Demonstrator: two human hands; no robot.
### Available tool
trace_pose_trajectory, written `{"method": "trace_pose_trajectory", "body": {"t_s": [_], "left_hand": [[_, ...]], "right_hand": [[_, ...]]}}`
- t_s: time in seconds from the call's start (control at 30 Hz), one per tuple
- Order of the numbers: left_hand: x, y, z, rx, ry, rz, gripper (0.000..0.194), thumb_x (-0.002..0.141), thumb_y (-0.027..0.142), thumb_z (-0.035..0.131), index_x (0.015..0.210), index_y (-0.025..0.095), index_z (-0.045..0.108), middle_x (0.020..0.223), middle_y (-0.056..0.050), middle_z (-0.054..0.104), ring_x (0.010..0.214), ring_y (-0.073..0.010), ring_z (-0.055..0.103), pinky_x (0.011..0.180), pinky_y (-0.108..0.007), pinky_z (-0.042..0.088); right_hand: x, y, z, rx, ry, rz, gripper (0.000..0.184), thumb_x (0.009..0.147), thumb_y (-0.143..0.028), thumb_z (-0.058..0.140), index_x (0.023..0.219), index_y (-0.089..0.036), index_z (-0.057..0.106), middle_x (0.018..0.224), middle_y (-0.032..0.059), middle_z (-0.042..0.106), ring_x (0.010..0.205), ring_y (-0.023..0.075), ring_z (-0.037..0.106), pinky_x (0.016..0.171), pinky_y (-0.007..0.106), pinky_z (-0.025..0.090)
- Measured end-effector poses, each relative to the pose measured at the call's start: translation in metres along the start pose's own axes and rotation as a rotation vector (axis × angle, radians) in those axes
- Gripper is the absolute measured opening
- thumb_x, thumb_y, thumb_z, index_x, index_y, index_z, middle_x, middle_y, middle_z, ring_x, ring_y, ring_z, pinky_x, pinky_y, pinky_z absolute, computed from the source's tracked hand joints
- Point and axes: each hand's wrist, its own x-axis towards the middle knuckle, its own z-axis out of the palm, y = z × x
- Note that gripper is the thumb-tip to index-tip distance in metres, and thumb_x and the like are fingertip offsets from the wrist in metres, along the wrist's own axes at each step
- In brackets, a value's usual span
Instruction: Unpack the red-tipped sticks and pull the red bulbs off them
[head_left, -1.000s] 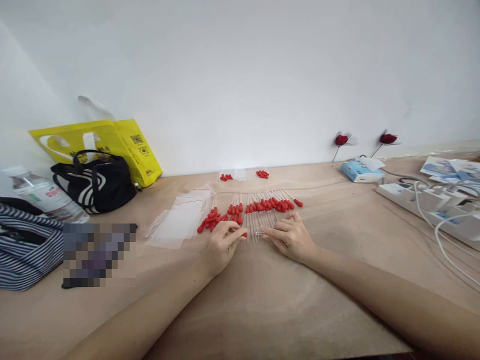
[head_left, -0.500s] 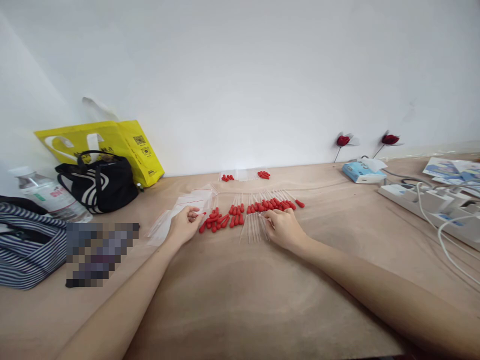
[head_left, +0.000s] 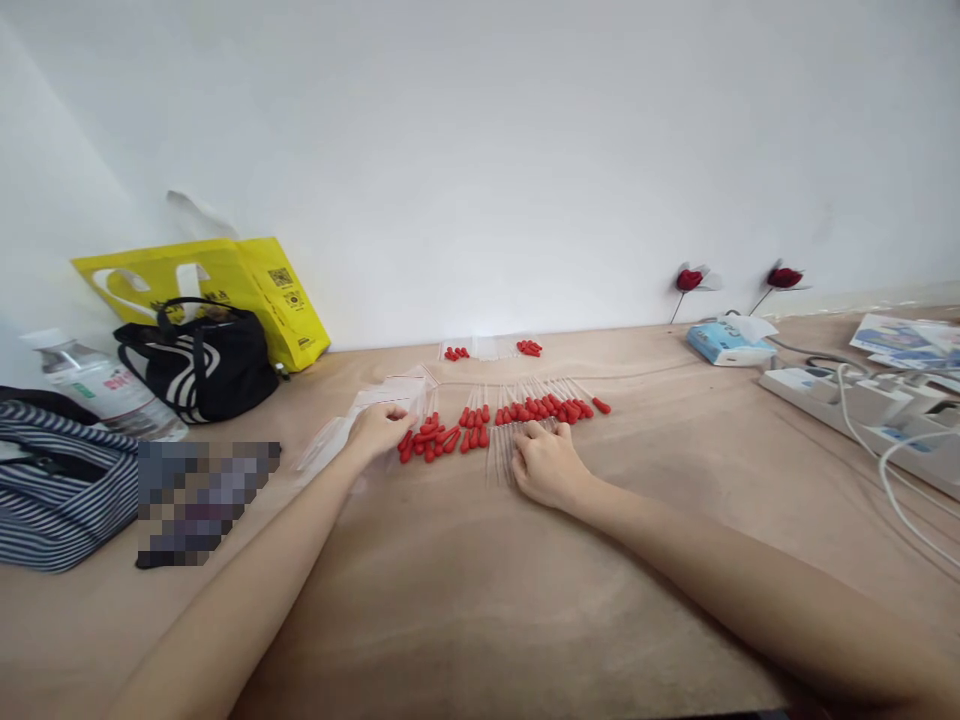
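Several droppers with red rubber bulbs and thin clear tubes lie in a row mid-table. A looser heap of red bulbs sits to their left. My right hand is closed, its fingers curled over the clear tubes on the near side of the row; how many it grips is hidden. My left hand is closed, fingertips together just left of the heap and over clear plastic zip bags. What its fingertips hold is hidden.
Against the wall lie clear bags with red bulbs. On the left stand a yellow bag, a black pouch, a bottle and a striped bag. To the right are a tissue pack and a power strip with cables.
My left hand has turned knuckles up and its fingertips have risen slightly, off the red bulb they were at. My right hand has shifted a little left and nearer, its fingers more curled.
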Motion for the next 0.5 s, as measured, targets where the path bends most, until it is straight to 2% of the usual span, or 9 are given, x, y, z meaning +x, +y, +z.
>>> {"method": "trace_pose_trajectory", "body": {"t_s": [0.1,0.23,0.37,0.5], "left_hand": [[0.015,0.013,0.002,0.063,-0.069,-0.062,0.032,0.061,0.05,0.052,0.062,0.02,0.063,0.07,-0.006,0.066,0.076,-0.0263,0.06,0.06,-0.029,0.04],[0.032,0.026,0.005,0.146,-0.128,-0.132,0.03,0.052,0.046,0.058,0.057,0.016,0.06,0.074,-0.014,0.066,0.08,-0.0337,0.059,0.063,-0.036,0.041],[0.039,0.033,0.008,0.172,-0.185,-0.131,0.021,0.05,0.037,0.06,0.053,0.016,0.058,0.072,-0.012,0.066,0.077,-0.03,0.06,0.062,-0.034,0.042],[0.038,0.036,0.009,0.165,-0.21,-0.096,0.015,0.054,0.029,0.058,0.05,0.015,0.055,0.069,-0.01,0.065,0.069,-0.0245,0.061,0.056,-0.029,0.043]], "right_hand": [[-0.002,0.002,0.0,0.025,0.021,0.006,0.025,0.083,-0.025,0.037,0.076,-0.015,0.059,0.081,0.0078,0.058,0.074,0.0176,0.051,0.07,0.035,0.024],[-0.009,0.013,-0.003,0.087,0.092,0.005,0.025,0.083,-0.026,0.038,0.08,-0.016,0.061,0.081,0.0068,0.058,0.076,0.0166,0.051,0.072,0.035,0.023],[-0.021,0.031,-0.003,0.13,0.164,-0.003,0.021,0.082,-0.026,0.042,0.081,-0.018,0.062,0.077,0.0044,0.056,0.075,0.0153,0.05,0.074,0.033,0.023],[-0.032,0.047,-0.001,0.156,0.22,0.003,0.019,0.081,-0.025,0.044,0.084,-0.018,0.062,0.078,0.0036,0.057,0.074,0.0142,0.049,0.074,0.033,0.023]]}}
